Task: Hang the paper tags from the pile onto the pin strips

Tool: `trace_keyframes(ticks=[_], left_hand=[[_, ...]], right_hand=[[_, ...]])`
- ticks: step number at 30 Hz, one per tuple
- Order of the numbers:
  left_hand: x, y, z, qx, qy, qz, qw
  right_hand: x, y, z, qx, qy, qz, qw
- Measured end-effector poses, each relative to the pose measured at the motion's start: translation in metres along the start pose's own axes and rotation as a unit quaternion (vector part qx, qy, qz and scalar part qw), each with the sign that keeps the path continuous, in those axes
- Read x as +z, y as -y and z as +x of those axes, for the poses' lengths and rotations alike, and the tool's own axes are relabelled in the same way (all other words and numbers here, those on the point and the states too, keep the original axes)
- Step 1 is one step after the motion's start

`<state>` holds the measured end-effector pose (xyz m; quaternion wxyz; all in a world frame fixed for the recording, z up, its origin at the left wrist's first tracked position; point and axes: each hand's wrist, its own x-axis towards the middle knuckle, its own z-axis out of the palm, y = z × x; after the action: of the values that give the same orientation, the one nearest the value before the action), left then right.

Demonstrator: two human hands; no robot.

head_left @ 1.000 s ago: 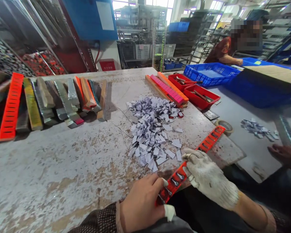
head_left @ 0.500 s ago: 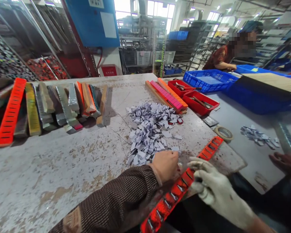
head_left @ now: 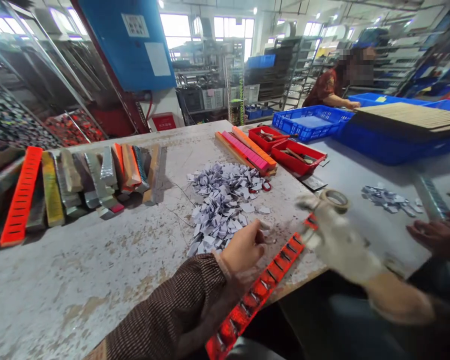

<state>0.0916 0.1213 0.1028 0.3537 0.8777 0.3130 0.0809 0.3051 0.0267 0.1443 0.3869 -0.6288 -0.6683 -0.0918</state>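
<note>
My left hand [head_left: 243,245], bare below a brown ribbed sleeve, is closed with its fingers curled, just in front of a heap of small white paper pieces [head_left: 221,197]. Something pale shows at its fingertips, too small to name. A red slotted strip [head_left: 260,287] lies slantwise by the table's near edge, with small dark and metallic pieces in its slots. Over the strip's far end is my right hand [head_left: 337,240] in a whitish glove; motion smears its fingers, so its grip is unclear.
Several slotted bars [head_left: 73,175] stand at the left. Pink and orange bars [head_left: 245,150] lie beyond the heap, beside red trays [head_left: 298,157]. A tape roll [head_left: 334,199] sits near my right hand. Another person's hand [head_left: 435,232] is at the right; a co-worker [head_left: 324,87] stands behind blue crates.
My right hand has moved up along the red strip toward its far end. My left hand's thumb and fingers now show more, farther from the strip. The view has shifted slightly.
</note>
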Motion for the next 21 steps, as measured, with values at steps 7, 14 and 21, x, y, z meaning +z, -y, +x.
trace_keyframes(ticks=[7,14,21], left_hand=[[0.0,-0.011,-0.05,0.045,-0.02,-0.281,0.958],[0.003,-0.016,-0.074,0.009,-0.022,-0.235,0.972],[0.006,-0.021,-0.091,0.085,-0.059,-0.161,0.982]], right_hand=[[0.049,0.049,-0.066,-0.021,0.032,0.17,0.985],[0.049,0.068,-0.071,0.053,-0.018,0.188,0.981],[0.034,0.07,-0.089,0.033,0.015,0.096,0.995]])
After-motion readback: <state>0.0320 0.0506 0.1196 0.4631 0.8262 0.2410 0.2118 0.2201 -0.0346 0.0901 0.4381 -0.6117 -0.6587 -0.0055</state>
